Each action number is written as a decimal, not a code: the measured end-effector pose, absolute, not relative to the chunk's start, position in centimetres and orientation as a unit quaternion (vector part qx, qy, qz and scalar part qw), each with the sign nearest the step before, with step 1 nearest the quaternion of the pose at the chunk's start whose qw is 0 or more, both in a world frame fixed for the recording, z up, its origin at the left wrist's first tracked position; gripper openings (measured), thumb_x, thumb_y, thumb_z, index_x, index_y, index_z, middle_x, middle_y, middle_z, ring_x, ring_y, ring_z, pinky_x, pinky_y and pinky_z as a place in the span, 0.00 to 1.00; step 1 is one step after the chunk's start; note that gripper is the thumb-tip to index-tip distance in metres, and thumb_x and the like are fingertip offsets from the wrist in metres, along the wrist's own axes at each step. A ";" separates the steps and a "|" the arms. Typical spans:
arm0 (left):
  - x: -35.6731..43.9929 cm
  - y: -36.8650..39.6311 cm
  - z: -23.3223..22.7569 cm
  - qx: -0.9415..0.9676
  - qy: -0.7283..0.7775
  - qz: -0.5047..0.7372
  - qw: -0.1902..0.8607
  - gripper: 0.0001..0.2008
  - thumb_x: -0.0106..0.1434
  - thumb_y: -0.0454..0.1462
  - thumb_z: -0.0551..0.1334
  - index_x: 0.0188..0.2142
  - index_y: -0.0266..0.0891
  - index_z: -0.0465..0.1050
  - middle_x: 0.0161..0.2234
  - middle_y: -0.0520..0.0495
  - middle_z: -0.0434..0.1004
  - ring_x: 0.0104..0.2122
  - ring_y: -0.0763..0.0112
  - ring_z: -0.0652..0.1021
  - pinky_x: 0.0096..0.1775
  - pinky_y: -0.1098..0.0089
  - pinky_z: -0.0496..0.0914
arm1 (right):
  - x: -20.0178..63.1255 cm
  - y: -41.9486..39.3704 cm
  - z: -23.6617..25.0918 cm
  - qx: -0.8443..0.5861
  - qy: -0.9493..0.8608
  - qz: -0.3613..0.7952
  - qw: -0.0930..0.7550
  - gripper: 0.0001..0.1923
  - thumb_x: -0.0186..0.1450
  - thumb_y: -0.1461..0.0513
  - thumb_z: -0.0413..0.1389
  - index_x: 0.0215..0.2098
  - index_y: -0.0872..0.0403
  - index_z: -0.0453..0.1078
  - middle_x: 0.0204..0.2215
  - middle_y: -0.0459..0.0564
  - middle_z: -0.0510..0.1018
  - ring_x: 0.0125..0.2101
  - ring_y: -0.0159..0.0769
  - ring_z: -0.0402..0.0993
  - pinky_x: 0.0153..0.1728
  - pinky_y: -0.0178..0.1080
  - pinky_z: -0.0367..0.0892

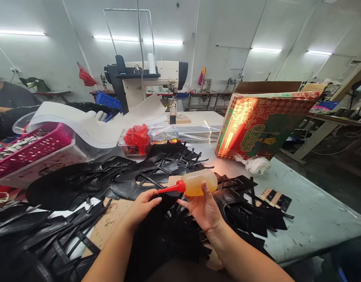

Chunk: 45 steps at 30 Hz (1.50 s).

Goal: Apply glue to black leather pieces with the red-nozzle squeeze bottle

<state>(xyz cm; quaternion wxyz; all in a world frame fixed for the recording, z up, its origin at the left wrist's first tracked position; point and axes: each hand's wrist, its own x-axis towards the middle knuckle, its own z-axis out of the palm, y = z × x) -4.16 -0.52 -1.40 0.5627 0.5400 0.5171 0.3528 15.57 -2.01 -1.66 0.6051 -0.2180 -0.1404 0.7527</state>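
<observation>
My right hand [204, 209] grips a small squeeze bottle [198, 182] of yellowish liquid, held sideways with its red nozzle pointing left. The nozzle tip nearly meets my left hand [143, 206], whose fingers pinch the edge of a black leather piece [165, 231] lying on the table in front of me. More cut black leather pieces with thin straps [145, 172] are heaped around both hands.
A pink basket [33, 150] on a white tray stands at the left. A red-and-green carton [262, 123] lies at the right, a red bow box [136, 141] in the middle. A sewing machine [151, 82] stands behind. Another person's dark sleeve [7, 98] shows far left.
</observation>
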 end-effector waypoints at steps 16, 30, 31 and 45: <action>-3.3 -0.9 1.7 0.598 0.520 0.258 0.552 0.06 0.46 0.40 0.65 0.22 0.39 0.74 0.21 0.55 0.72 0.24 0.70 0.69 0.31 0.71 0.63 | 19.6 0.3 -2.9 -0.330 -0.451 0.469 0.684 0.25 0.45 0.57 0.69 0.39 0.53 0.70 0.30 0.49 0.78 0.31 0.39 0.74 0.34 0.39 0.72; -3.8 -0.7 0.6 0.616 0.505 0.242 0.554 0.10 0.51 0.40 0.62 0.31 0.37 0.76 0.29 0.50 0.78 0.31 0.65 0.75 0.36 0.68 0.66 | 20.0 -0.5 -2.3 -0.361 -0.461 0.428 0.689 0.21 0.41 0.59 0.71 0.32 0.50 0.71 0.26 0.45 0.76 0.26 0.37 0.73 0.28 0.37 0.72; -3.9 -0.6 0.5 0.608 0.503 0.247 0.562 0.10 0.51 0.40 0.63 0.31 0.37 0.76 0.31 0.49 0.79 0.32 0.64 0.75 0.37 0.67 0.66 | 20.0 -0.8 -2.2 -0.366 -0.462 0.421 0.689 0.22 0.41 0.59 0.71 0.33 0.50 0.71 0.26 0.44 0.76 0.27 0.37 0.73 0.28 0.36 0.72; -3.9 -0.2 0.1 0.569 0.518 0.278 0.574 0.12 0.46 0.43 0.66 0.28 0.38 0.76 0.28 0.50 0.79 0.30 0.65 0.75 0.38 0.65 0.67 | 21.5 -3.5 -1.8 -0.400 -0.442 0.400 0.697 0.24 0.38 0.59 0.72 0.33 0.50 0.71 0.28 0.48 0.77 0.29 0.43 0.74 0.30 0.42 0.73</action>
